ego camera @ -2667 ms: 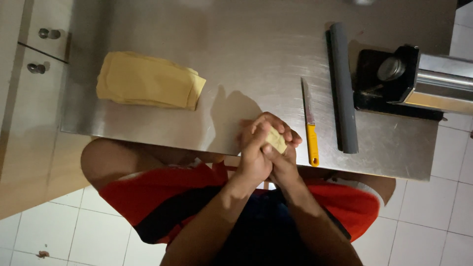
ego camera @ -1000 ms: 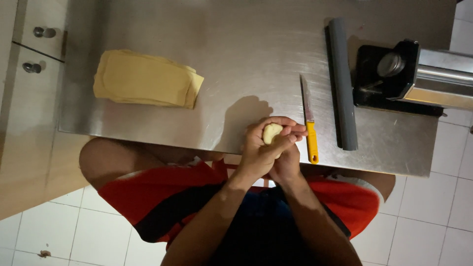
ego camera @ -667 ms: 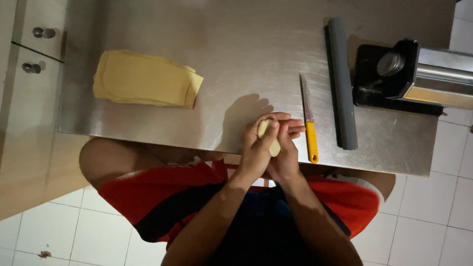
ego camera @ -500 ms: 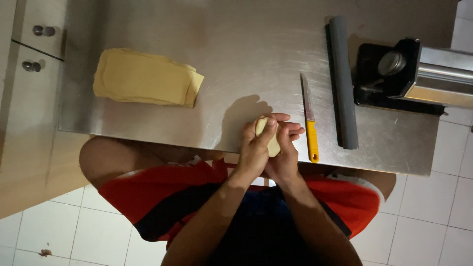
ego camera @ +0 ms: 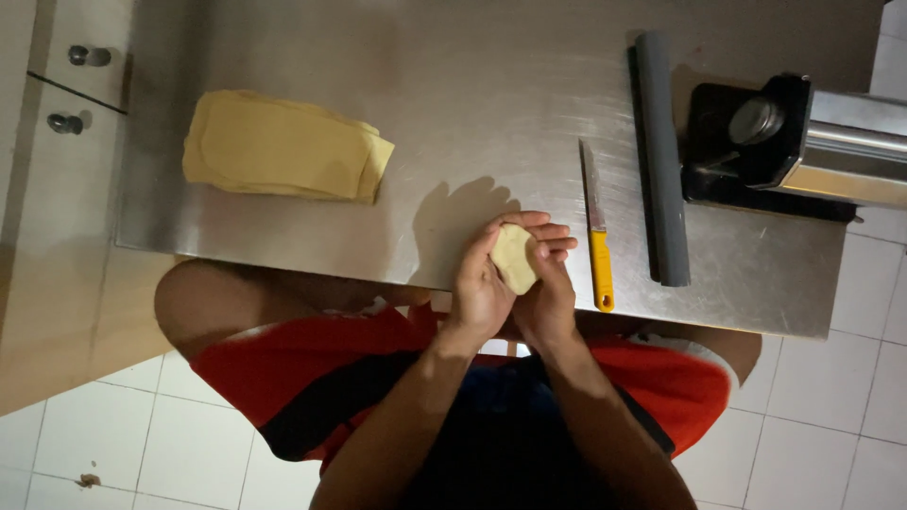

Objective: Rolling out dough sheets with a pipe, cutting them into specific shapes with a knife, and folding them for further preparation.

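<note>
Both forearms are reaching up over the near edge of the steel bench (ego camera: 283,236), the left hand (ego camera: 480,288) and right hand (ego camera: 548,293) cupping together and pinching a small, pale yellow, flattened dough (ego camera: 514,257) between them, just left of a yellow-handled knife (ego camera: 597,236).

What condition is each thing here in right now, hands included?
Left hand: closed around the dough lump, thumb on top.
Right hand: cupping the lump from the other side.
Dough lump: pale yellow, pressed between both hands, off the table.
Dough sheets: flat, stacked on the steel table.
Knife: lying flat, untouched, yellow handle toward the person.
Grey rolling bar: lying flat, untouched.
Pasta machine: at the table edge, untouched.
</note>
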